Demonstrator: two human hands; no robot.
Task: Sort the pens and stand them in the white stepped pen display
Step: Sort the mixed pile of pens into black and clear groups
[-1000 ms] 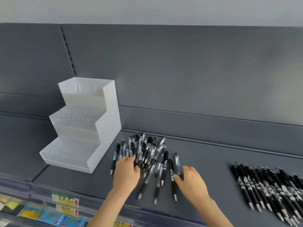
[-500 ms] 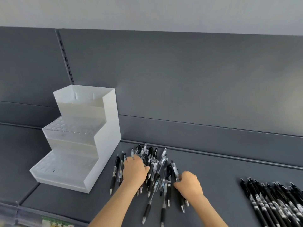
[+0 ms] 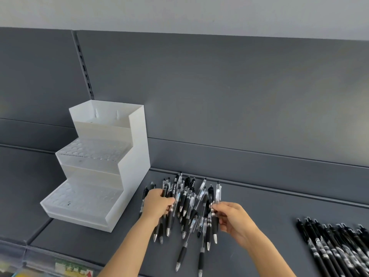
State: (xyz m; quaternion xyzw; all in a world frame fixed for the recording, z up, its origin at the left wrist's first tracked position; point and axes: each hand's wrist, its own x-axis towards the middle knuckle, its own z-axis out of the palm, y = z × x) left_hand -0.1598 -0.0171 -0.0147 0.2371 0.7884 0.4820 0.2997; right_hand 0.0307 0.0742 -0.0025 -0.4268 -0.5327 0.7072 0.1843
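White display (image 3: 137, 148) stands bare, just left of the fingers. The left hand (image 3: 157, 204) curls round some heaped pens (image 3: 187, 198); the right hand (image 3: 233, 218) pinches a few beside it. Sorting seems barely begun, with no pens stood yet.

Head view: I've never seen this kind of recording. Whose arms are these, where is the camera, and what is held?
No machine here: a person wears a wide-angle camera on the head, looking forward and down, so the two bare arms are their own. The left hand grips a bunch of the loose pens heaped on the dark grey shelf; the right hand pinches a few from the same heap. To the left stands the white stepped pen display, with no pens in it yet. A separate row of black pens lies at far right.
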